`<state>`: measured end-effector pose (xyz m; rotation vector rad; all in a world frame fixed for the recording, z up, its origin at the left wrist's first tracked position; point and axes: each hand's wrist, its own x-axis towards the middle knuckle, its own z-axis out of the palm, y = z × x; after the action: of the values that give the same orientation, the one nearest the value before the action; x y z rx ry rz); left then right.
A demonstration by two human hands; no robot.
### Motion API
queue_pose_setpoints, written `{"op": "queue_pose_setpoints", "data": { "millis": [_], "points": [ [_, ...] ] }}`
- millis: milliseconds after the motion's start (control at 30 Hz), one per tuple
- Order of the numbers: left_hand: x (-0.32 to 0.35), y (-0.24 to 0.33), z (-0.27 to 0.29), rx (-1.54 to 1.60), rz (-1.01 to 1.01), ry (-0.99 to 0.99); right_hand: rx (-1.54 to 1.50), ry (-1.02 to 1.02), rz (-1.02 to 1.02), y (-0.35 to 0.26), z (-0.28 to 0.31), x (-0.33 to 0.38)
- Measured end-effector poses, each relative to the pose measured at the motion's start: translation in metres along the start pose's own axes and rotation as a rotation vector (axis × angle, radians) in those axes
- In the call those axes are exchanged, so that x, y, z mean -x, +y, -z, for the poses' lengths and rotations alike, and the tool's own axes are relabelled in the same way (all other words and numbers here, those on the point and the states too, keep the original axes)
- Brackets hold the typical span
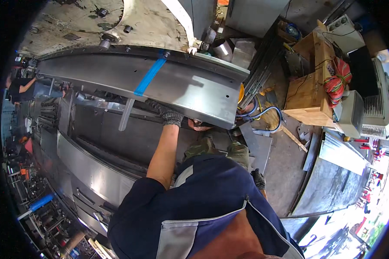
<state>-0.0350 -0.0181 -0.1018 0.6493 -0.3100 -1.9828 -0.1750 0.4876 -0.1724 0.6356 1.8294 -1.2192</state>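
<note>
My left hand (170, 116), in a dark grey knit glove, reaches to the lower edge of a long grey steel beam (190, 93). Its fingers look stretched out along that edge, and their tips are partly hidden beneath it. A blue strip (150, 77) runs across the beam's face. Beside the strip a narrow flat metal bar (126, 114) sticks out from below the beam, apart from my hand. My right hand (258, 178), also gloved, hangs low by my side near the floor plates; its fingers are mostly hidden.
A large worn machine plate (82, 26) stands behind the beam. To the right are a wooden cabinet (309, 93), a bundle of red and green cord (338, 82) and a blue hose (274, 125). Sheet metal (328, 185) lies farther right. Another person (23, 90) is at the far left.
</note>
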Motion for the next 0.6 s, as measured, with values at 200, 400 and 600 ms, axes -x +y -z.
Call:
{"op": "queue_pose_setpoints", "data": {
  "millis": [200, 400, 600],
  "points": [
    [-0.027, -0.008, 0.051, 0.048, -0.033, -0.087, 0.102, -0.046, -0.066, -0.031, -0.010, -0.004],
    [0.005, 0.003, -0.024, -0.270, -0.245, 0.120, 0.173, -0.247, 0.198, -0.110, -0.060, 0.000],
    [0.018, 0.025, -0.052, 0.107, -0.020, 0.288, 0.214, -0.563, 0.624, -0.181, -0.171, 0.076]
  ]
}}
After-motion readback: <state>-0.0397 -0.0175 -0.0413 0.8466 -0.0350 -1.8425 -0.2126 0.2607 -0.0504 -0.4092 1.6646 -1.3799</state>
